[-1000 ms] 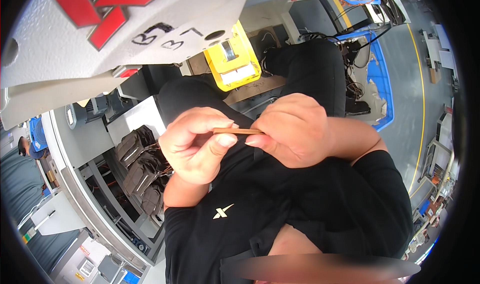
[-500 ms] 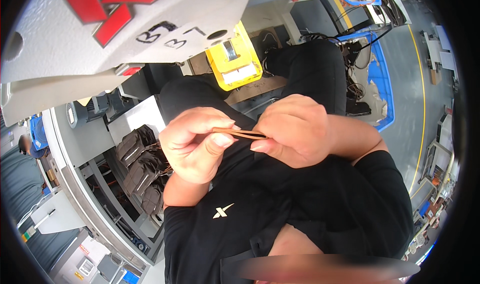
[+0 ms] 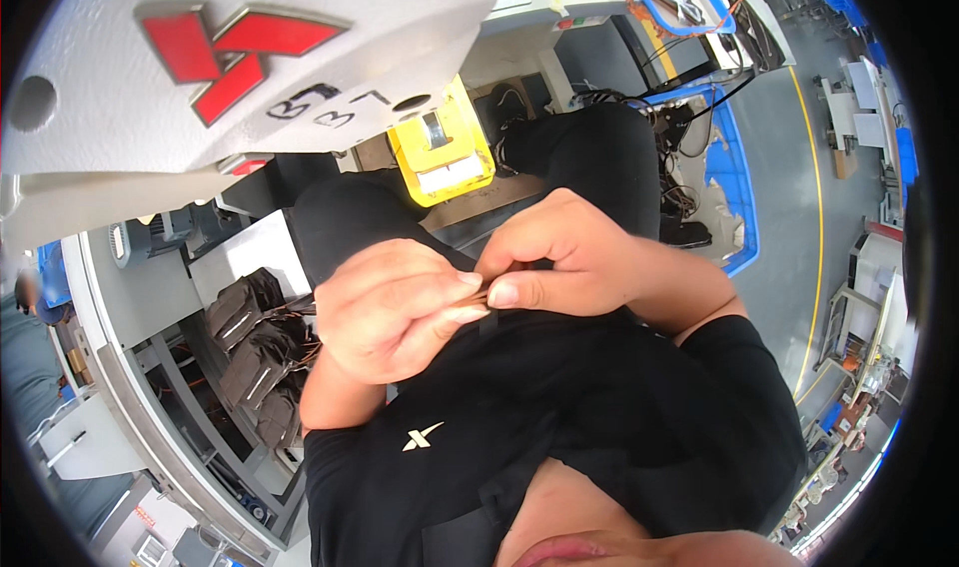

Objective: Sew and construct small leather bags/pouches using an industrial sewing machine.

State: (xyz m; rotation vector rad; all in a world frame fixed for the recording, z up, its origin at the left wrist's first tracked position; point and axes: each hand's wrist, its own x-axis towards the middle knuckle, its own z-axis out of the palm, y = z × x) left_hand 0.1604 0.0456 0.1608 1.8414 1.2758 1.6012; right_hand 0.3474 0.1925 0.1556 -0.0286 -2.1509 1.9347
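Observation:
My two hands meet in front of my chest over a thin brown strip [image 3: 480, 298], mostly hidden by the fingers. My left hand [image 3: 385, 312] is closed, pinching the strip's left end between thumb and fingers. From the other side, my right hand [image 3: 564, 257] grips it between thumb and curled forefinger. The strip's material cannot be made out. Both hands hang above my black-clothed lap, away from the machine.
A large white machine body [image 3: 330, 47] with a red emblem fills the upper left. Below it hangs a yellow plastic holder [image 3: 440, 147]. Black fabric pieces [image 3: 260, 342] are stacked at left. On the right stands a blue-rimmed bin [image 3: 739, 197] with dark items.
My hands have drawn closer together, and the strip, earlier showing as two layers between them, is now nearly covered by the fingers. The whole view has shifted slightly.

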